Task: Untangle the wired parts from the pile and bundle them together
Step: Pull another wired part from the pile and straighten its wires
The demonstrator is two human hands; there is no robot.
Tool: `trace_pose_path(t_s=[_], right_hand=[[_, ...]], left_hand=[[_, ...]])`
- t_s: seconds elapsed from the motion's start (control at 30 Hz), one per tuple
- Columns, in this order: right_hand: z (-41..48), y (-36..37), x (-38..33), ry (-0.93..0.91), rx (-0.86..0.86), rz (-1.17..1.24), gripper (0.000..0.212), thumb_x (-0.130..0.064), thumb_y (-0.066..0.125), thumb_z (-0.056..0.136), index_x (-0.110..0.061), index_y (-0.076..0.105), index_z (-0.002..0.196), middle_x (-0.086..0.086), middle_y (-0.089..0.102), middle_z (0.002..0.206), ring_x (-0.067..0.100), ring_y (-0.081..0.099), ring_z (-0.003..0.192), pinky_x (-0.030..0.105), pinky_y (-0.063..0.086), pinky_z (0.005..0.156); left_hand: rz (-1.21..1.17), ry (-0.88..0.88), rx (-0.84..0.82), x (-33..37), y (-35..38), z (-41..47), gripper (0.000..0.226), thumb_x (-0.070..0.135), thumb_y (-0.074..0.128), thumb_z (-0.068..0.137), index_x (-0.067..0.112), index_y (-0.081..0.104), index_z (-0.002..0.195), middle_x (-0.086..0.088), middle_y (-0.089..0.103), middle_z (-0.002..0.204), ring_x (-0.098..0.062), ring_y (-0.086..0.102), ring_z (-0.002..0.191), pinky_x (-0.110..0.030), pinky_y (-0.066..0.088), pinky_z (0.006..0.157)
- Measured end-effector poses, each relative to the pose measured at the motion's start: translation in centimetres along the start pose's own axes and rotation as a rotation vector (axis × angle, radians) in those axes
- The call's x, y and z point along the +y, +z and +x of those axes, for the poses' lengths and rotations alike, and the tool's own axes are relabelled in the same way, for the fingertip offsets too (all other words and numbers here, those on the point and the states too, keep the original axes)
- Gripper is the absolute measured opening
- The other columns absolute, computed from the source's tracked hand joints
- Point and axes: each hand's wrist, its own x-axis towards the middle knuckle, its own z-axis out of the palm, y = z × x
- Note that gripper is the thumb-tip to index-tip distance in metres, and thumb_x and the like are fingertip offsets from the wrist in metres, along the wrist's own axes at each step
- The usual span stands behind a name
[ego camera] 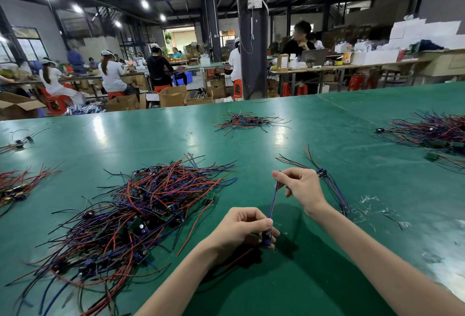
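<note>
Blue wire (273, 200) ran taut between left hand (241, 227) gripping its component (267, 236) and right hand (299, 187) pinching the tip; gentle straightening seemed smartest.

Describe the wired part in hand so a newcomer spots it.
On the green table, look right of the big tangled pile. The wired part spans both hands: left hand grips its dark component, right hand pinches its wire. Only it runs straight.

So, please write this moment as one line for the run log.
step: untangling | left hand: grips wired part | right hand: pinches its wire, stretched straight | pile: beside left hand, on table
</note>
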Motion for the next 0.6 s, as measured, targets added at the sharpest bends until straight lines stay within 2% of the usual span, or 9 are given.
trace_pose_path(t_s=[0.13,0.3,0.43,0.6], right_hand=[[-0.1,-0.6,-1.1,0.451,-0.068,0.361,0.020,-0.013,0.070,0.082,-0.002,0.062,0.068,0.002,0.059,0.048,0.002,0.033,0.029,0.012,0.020,0.032],[-0.1,-0.7,-2.0,0.767,-0.237,0.681,0.027,-0.013,0.055,0.091,-0.007,0.049,0.066,-0.004,0.051,0.043,0.001,0.027,0.022,0.010,0.016,0.026],[-0.4,-0.3,-2.3,0.811,-0.255,0.793,0.030,-0.014,0.053,0.094,-0.006,0.047,0.065,-0.004,0.049,0.041,0.001,0.027,0.021,0.010,0.016,0.025],[-0.4,0.0,-1.5,0.612,-0.085,0.535,0.025,-0.008,0.061,0.088,-0.002,0.053,0.065,0.002,0.057,0.047,0.000,0.026,0.023,0.011,0.015,0.028]], left_hand=[[0.014,-0.018,-0.020,0.1,0.2,0.0,0.020,0.007,0.062,0.088,0.005,0.061,0.068,-0.019,0.069,0.083,-0.022,0.063,0.059,-0.029,0.055,0.061],[0.006,-0.028,-0.024,0.2,0.3,0.0,0.019,0.005,0.061,0.088,0.003,0.060,0.070,-0.021,0.068,0.082,-0.021,0.063,0.060,-0.030,0.056,0.062],[-0.004,-0.044,-0.041,0.2,0.4,-0.1,0.018,0.004,0.060,0.089,0.002,0.058,0.071,-0.019,0.069,0.081,-0.021,0.064,0.060,-0.028,0.055,0.060],[-0.038,-0.023,-0.047,0.4,0.4,-0.2,0.019,0.003,0.059,0.089,0.001,0.057,0.070,-0.019,0.068,0.079,-0.020,0.064,0.059,-0.028,0.056,0.061]])
